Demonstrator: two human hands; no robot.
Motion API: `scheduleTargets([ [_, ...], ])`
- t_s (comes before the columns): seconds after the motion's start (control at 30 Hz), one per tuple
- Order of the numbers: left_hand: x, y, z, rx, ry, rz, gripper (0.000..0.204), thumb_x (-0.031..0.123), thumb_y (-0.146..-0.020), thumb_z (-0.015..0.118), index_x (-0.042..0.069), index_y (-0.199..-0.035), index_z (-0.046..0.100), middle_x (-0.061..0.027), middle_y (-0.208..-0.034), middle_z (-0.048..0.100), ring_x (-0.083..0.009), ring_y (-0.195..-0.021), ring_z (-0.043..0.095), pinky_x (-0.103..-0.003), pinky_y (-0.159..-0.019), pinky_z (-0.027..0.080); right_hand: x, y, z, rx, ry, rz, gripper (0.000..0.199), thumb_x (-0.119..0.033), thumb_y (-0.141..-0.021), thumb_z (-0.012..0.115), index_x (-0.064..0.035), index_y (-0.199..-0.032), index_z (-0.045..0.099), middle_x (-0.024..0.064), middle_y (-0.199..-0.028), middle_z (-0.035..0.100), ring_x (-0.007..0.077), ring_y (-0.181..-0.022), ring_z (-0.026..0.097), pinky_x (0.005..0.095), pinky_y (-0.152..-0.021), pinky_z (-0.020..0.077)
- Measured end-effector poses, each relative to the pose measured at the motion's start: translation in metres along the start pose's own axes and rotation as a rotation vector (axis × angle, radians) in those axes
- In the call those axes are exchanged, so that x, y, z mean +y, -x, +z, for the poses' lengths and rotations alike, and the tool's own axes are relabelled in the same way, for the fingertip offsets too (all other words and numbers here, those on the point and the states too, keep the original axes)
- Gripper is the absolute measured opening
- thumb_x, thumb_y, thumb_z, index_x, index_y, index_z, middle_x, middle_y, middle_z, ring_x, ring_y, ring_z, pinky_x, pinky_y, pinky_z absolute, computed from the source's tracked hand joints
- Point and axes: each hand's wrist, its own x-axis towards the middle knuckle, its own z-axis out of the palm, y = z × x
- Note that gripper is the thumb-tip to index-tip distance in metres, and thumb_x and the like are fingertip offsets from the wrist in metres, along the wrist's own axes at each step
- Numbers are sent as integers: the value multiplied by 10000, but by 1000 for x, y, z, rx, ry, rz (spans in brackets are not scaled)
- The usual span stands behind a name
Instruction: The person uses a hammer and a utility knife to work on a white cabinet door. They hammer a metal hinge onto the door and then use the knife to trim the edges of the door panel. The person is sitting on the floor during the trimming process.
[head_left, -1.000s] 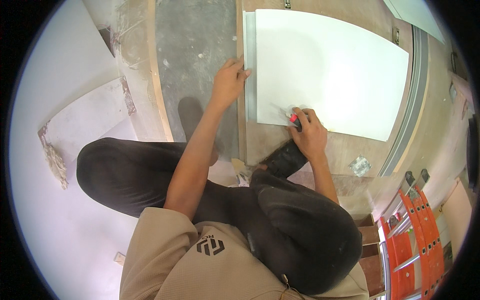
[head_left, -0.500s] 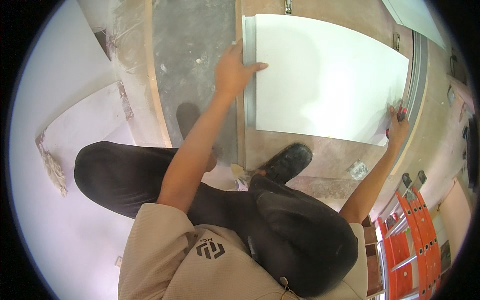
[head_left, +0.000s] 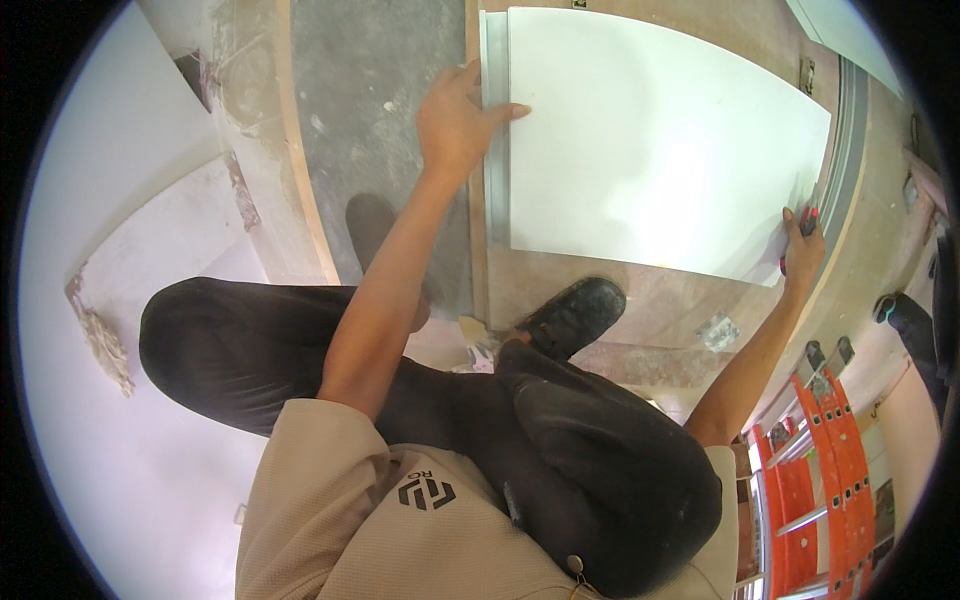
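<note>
A white flat panel [head_left: 650,140] with a grey metal strip [head_left: 497,140] along its left edge lies before me. My left hand [head_left: 457,115] is closed round that left edge, its thumb on the white face and its fingers over the strip's outer side. At the panel's near right corner, my right hand [head_left: 803,250] holds a small red-and-black tool [head_left: 809,221] whose kind I cannot make out. The right hand's fingers are against the panel's right edge. Part of the tool is hidden in the palm.
An orange ladder [head_left: 835,470] lies at the lower right. Beyond it shows another person's dark leg and shoe [head_left: 905,320]. My black shoe [head_left: 575,318] rests just under the panel. A wooden strip [head_left: 476,220] borders the grey slab [head_left: 385,110] at left. Brownish boarding [head_left: 640,310] lies beneath the panel.
Both hands and the panel sit slightly farther up in the view, with the grips unchanged. Another person's leg has come into sight at the right.
</note>
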Motion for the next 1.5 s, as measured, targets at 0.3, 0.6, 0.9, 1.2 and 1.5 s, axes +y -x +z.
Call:
scheduleTargets([
  [0.3,-13,1,10,66,91,23,841,418,-719,927,-5,-1383,630,-154,-1167,669,-235,-930,702,-366,-793,613,3,-1,2,-1,-85,-42,686,-414,-873,817,18,-1365,611,196,-1333,648,298,-1176,630,395,-1016,470],
  [0.6,-18,86,41,-61,118,-60,973,432,-892,776,-21,-1597,282,-281,-1576,326,-414,-1478,319,-531,-1219,280,22,-19,-3,-158,-132,-21,719,-432,-869,818,28,-1370,586,165,-1275,614,293,-1179,598,374,-1063,431],
  [0.9,-13,94,46,-128,459,-117,900,371,-995,654,78,-1650,111,-296,-1655,75,-465,-1551,46,-597,-1240,166,20,-22,-8,-269,-285,33,800,-368,-877,818,-3,-1503,481,136,-1422,558,268,-1302,541,375,-1135,377],
  [1.2,-20,96,51,-121,452,-95,893,415,-1016,613,68,-1650,89,-264,-1673,88,-444,-1548,117,-565,-1256,164,17,-19,-8,-247,-291,23,818,-364,-887,814,15,-1518,457,151,-1439,543,251,-1302,536,359,-1134,376],
  [1.5,-33,99,28,-131,509,-25,807,410,-1019,606,73,-1637,212,-254,-1645,231,-444,-1516,200,-572,-1249,166,32,-34,-4,-306,-278,5,873,-427,-868,825,52,-1495,453,183,-1415,556,283,-1282,542,363,-1121,381],
])
